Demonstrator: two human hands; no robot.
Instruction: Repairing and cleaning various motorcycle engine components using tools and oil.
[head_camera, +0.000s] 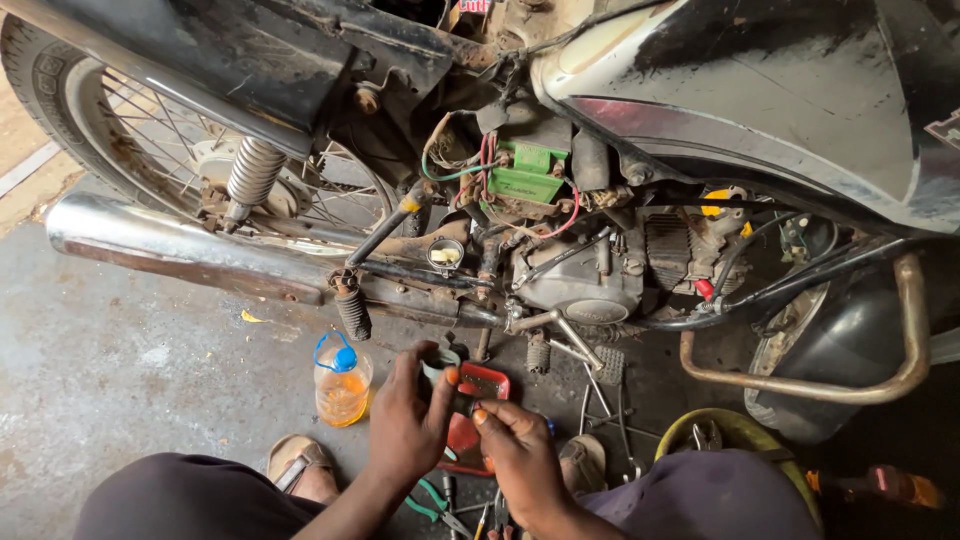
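Observation:
My left hand (408, 425) and my right hand (522, 462) meet low in the middle of the head view, both gripping a small red rectangular lens-like part (487, 382) with a pale ring piece (437, 360) at its top left. My left thumb presses its left edge; my right forefinger and thumb pinch its lower side. Just above stands a black motorcycle with its engine (585, 280) and a green box (528, 172) exposed.
A small bottle of orange liquid with a blue cap (341, 383) stands left of my hands. A chrome exhaust pipe (170, 250) runs left, with the rear wheel (140, 130) behind. Pliers and tools (440, 505) lie on the floor. A yellow-green bowl (735, 430) sits right.

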